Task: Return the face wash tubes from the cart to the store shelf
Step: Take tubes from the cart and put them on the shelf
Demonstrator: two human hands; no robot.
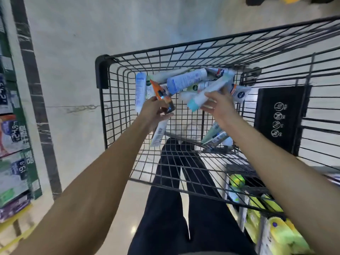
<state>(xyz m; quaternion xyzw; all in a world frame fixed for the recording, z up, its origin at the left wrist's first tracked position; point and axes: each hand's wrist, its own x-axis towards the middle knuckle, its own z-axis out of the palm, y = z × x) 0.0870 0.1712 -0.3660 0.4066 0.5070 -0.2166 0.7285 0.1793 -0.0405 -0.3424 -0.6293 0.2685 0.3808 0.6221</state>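
We see both bare forearms reaching down into the black wire-mesh shopping cart (103,70). The left hand (153,112) has its fingers curled round an orange tube with a dark cap (161,94); the tube's long axis runs diagonally, cap toward the lower right, crimped end up and to the left. A white tube with a printed label (158,134) also hangs below this hand, long axis near vertical; we cannot tell whether the hand grips it. The right hand (219,106) holds a white tube with a turquoise cap (204,96), fingers wrapped round its middle; the cap points down-left, the body slants up-right into the heap.

The remaining face wash tubes (185,81) lie piled against the cart's far end, crossing at mixed angles; motion blur prevents an exact count, but we make out at least eight. Two or three further tubes (215,137) lie near the right forearm, just by the black folded child-seat flap with white pictograms (279,118).

Store shelf with price tags (16,133) stands at the left, well apart from the cart across pale floor (92,34). Yellow-green packs (276,234) sit at lower right beneath the mesh. Dark trousers (174,208) show below the basket.
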